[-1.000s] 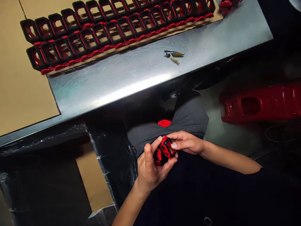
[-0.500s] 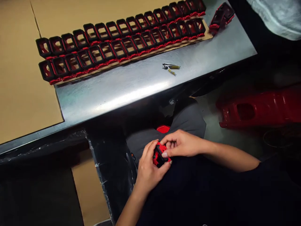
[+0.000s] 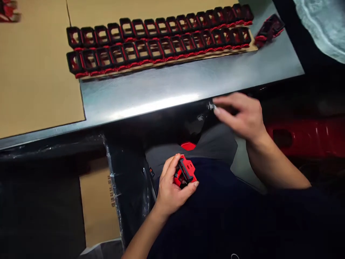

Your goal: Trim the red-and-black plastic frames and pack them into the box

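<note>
My left hand [image 3: 175, 187] is closed around a small red and black plastic frame [image 3: 188, 169] above my lap, its thumb at the lower edge and fingers along the far side. To the right and farther forward, my right hand [image 3: 239, 113] is raised just off the table's front edge, blurred by motion. A small silvery tool, apparently nail clippers [image 3: 211, 105], is pinched between its thumb and fingertips, mostly hidden.
Two long rows of black and red frames [image 3: 156, 48] stand on cardboard on the metal table [image 3: 151, 97]. More red and black parts [image 3: 269, 29] lie at its right end. A large red panel [image 3: 304, 138] is at right, and clear plastic [image 3: 323, 27] at upper right.
My right hand has left the frame and moved up and right toward the table edge. The nail clippers are gone from the tabletop. The left hand keeps its hold; the view has shifted.
</note>
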`<state>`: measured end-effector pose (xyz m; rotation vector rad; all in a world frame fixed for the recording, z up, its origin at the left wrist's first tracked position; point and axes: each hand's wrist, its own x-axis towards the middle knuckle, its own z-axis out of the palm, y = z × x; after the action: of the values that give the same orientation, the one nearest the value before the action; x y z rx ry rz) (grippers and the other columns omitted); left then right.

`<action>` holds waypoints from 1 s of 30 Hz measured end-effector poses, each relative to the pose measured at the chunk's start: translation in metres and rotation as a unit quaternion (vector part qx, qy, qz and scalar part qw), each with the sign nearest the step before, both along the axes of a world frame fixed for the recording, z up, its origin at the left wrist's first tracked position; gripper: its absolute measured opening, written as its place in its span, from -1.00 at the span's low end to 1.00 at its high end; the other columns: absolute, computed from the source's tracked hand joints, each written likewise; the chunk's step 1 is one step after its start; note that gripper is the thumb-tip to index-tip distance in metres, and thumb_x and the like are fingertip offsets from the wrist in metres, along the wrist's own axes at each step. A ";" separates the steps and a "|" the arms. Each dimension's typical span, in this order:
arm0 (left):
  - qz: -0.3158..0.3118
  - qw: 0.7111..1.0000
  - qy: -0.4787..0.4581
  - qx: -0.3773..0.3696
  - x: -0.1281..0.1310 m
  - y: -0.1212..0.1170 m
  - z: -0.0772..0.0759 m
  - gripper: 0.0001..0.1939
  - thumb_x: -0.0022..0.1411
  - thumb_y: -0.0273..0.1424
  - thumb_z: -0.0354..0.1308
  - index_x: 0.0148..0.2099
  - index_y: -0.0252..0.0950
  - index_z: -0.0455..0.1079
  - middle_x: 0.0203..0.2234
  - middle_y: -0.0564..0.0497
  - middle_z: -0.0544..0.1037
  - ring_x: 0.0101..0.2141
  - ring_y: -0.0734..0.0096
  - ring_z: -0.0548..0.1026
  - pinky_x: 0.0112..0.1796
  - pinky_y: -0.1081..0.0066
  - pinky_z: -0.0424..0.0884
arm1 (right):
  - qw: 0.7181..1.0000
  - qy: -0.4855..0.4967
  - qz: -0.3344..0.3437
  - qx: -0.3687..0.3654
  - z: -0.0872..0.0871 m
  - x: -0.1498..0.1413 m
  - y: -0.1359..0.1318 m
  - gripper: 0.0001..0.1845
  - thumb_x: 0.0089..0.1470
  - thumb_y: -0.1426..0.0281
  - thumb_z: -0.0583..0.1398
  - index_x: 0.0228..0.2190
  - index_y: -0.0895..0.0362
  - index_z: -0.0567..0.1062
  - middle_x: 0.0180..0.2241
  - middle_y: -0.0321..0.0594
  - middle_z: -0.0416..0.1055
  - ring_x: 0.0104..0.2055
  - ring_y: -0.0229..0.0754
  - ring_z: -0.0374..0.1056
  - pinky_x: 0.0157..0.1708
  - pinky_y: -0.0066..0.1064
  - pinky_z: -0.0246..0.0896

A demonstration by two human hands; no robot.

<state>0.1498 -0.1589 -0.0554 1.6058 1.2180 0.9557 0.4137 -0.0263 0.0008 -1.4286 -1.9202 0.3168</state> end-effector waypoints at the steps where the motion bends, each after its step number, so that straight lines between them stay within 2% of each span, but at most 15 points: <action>1: -0.008 1.000 0.010 0.013 0.000 0.001 0.001 -0.19 0.18 -0.19 0.36 0.40 -0.12 0.14 0.12 -0.17 0.45 0.08 0.12 0.52 -0.01 0.19 0.58 | 0.998 0.009 0.058 -0.006 0.002 -0.003 -0.024 -0.82 0.14 0.38 0.31 -0.17 0.10 0.63 -0.35 -0.20 0.57 -0.37 -0.18 0.46 -0.32 -0.33 0.43; 4: -0.044 0.998 0.020 0.036 0.002 0.004 0.002 -0.18 0.20 -0.19 0.35 0.41 -0.19 0.11 0.10 -0.20 0.47 0.08 0.13 0.51 0.05 0.15 0.54 | 0.980 0.050 0.174 -0.080 0.002 -0.012 -0.085 -0.75 0.13 0.44 0.35 -0.12 0.13 0.60 -0.31 -0.16 0.60 -0.30 -0.19 0.53 -0.31 -0.40 0.48; 6: -0.071 0.996 0.019 0.049 0.004 0.006 0.001 -0.16 0.19 -0.19 0.36 0.40 -0.20 0.09 0.09 -0.20 0.48 0.09 0.14 0.50 0.07 0.15 0.53 | 0.969 0.090 0.201 -0.111 -0.004 -0.018 -0.110 -0.78 0.11 0.42 0.38 -0.16 0.16 0.58 -0.29 -0.14 0.62 -0.28 -0.19 0.56 -0.29 -0.43 0.50; 9: -0.111 0.992 0.010 0.066 0.008 0.009 -0.002 -0.16 0.21 -0.18 0.35 0.41 -0.20 0.06 0.11 -0.22 0.47 0.10 0.15 0.50 0.07 0.15 0.53 | 0.967 0.107 0.205 -0.108 -0.012 -0.024 -0.128 -0.85 0.13 0.38 0.39 -0.27 0.17 0.59 -0.27 -0.13 0.63 -0.28 -0.22 0.58 -0.30 -0.46 0.50; 13: -0.136 0.988 0.018 0.072 0.008 0.010 -0.005 -0.17 0.25 -0.16 0.31 0.43 -0.17 0.03 0.12 -0.24 0.46 0.10 0.11 0.50 0.03 0.13 0.56 | 0.971 0.068 0.216 -0.077 -0.014 -0.024 -0.129 -0.90 0.16 0.37 0.36 -0.32 0.16 0.62 -0.26 -0.13 0.62 -0.34 -0.23 0.56 -0.36 -0.45 0.47; 20: -0.114 0.989 0.058 0.075 0.004 0.006 -0.003 -0.15 0.24 -0.08 0.28 0.44 -0.13 0.02 0.08 -0.22 0.48 0.06 0.08 0.52 0.00 0.11 0.57 | 0.969 0.027 0.238 -0.054 -0.010 -0.024 -0.120 -0.91 0.18 0.36 0.33 -0.35 0.12 0.62 -0.28 -0.16 0.62 -0.42 -0.27 0.48 -0.46 -0.46 0.37; 30: -0.107 0.992 0.041 0.062 0.003 0.005 -0.007 -0.14 0.22 -0.10 0.31 0.44 -0.14 0.05 0.09 -0.21 0.48 0.06 0.09 0.51 0.01 0.13 0.56 | 0.969 0.017 0.240 -0.052 -0.010 -0.028 -0.119 -0.91 0.20 0.36 0.32 -0.33 0.11 0.62 -0.26 -0.18 0.62 -0.45 -0.30 0.42 -0.48 -0.47 0.31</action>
<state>0.1529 -0.1538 -0.0624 1.8483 1.0333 0.8492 0.3861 -0.1449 -0.0091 -0.9944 -2.2327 0.6707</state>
